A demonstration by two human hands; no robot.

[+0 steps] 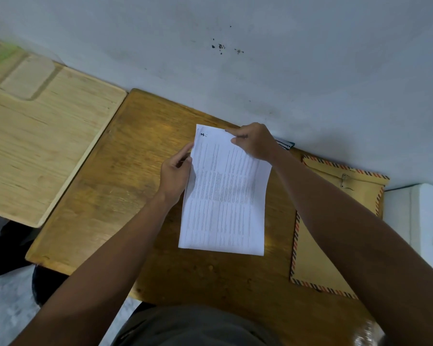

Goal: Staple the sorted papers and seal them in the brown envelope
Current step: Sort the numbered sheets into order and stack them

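Left hand (pixel 174 174) pinches the left edge of the white printed paper stack (pixel 225 193); right hand (pixel 254 142) pinches its top-right corner. Stack lies mid dark wooden desk (pixel 125 186), w/ the striped-border brown paper envelope (pixel 310 260) just beside, right. Square edges flush b4 stapling, I'd say.

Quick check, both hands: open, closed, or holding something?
Left hand: pinches the left edge of the papers.
Right hand: pinches the papers' top right corner.
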